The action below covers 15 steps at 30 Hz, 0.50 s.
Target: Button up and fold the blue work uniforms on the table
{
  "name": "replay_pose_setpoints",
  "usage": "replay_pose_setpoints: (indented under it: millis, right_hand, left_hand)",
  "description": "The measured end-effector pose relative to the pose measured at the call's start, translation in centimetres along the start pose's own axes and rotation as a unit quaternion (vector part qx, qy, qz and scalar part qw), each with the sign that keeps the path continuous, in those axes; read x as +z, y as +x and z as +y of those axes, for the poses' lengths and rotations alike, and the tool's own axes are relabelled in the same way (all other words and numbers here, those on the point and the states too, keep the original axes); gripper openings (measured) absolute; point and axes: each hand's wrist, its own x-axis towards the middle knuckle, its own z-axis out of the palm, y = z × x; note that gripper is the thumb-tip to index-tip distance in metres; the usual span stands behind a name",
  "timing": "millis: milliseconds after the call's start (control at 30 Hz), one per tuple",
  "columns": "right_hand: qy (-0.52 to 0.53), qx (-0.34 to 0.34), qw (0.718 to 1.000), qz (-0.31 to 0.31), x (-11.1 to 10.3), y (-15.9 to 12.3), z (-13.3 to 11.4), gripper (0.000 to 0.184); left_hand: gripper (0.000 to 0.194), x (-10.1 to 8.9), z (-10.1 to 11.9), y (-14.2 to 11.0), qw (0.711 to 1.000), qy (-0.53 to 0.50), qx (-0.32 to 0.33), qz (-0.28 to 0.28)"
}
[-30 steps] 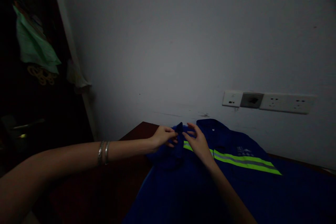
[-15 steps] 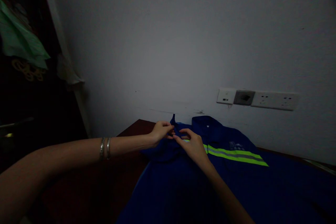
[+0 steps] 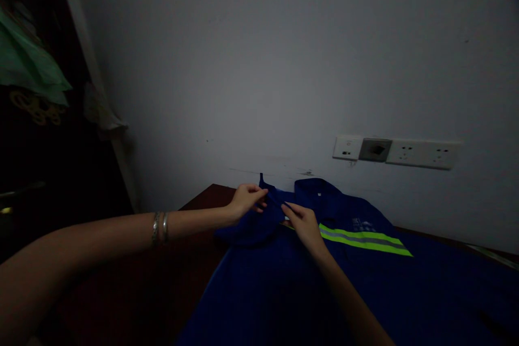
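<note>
Hands (image 3: 244, 201) (image 3: 305, 227) farther apart, blue cloth (image 3: 274, 198) between.

The room is dim, its edges sinking into shadow. A plain pale grey wall (image 3: 259, 81) fills most of the view, brightest near the middle, with dark scuff marks (image 3: 307, 172) low down. To the right, a white wall plate (image 3: 347, 148), a grey plate (image 3: 375, 150) and white sockets (image 3: 424, 153) sit in one row. On the left stands a dark door (image 3: 52, 167) with a metal handle (image 3: 28, 188); a green cloth (image 3: 28, 59) and yellowish loops (image 3: 36, 108) hang there. A reddish-brown table (image 3: 208, 197) has its far corner near the wall.
</note>
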Motion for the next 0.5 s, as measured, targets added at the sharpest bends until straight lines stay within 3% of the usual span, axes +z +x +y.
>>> replay_pose_setpoints:
  millis: [67, 100, 167, 233, 300, 367, 433, 500]
  right_hand:
    - [0.049, 0.035, 0.998, -0.008, 0.1, 0.0, 0.0, 0.042]
    - [0.068, 0.046, 0.997, -0.013, 0.2, 0.0, 0.0, 0.041]
    - [0.095, 0.058, 0.994, -0.02, 0.3, -0.2, -0.2, 0.04]
    - [0.114, 0.068, 0.991, -0.02, 0.4, -0.3, -0.4, 0.04]
    - [0.128, 0.075, 0.989, -0.017, 0.4, -0.4, -0.6, 0.039]
    - [0.138, 0.077, 0.987, -0.021, 0.4, -0.5, -0.6, 0.039]
    - [0.139, 0.076, 0.987, -0.024, 0.4, -0.5, -0.6, 0.039]
    - [0.126, 0.077, 0.989, -0.022, 0.4, -0.4, -0.5, 0.04]
  left_hand:
    - [0.022, -0.7, 0.3, -0.1, 0.989, 0.112, 0.095, -0.001]
    - [0.021, -1.1, 0.5, -0.2, 0.97, 0.178, 0.167, -0.011]
    - [0.016, -1.9, 1.0, -0.4, 0.89, 0.314, 0.326, -0.061]
    - [0.016, -2.6, 1.3, -0.6, 0.778, 0.434, 0.441, -0.113]
    - [0.02, -3.2, 1.3, -0.7, 0.685, 0.523, 0.49, -0.13]
    - [0.023, -3.5, 1.0, -0.6, 0.627, 0.582, 0.504, -0.121]
    - [0.023, -3.7, 0.6, -0.5, 0.598, 0.613, 0.505, -0.109]
    - [0.023, -3.8, 0.3, -0.5, 0.596, 0.622, 0.496, -0.107]
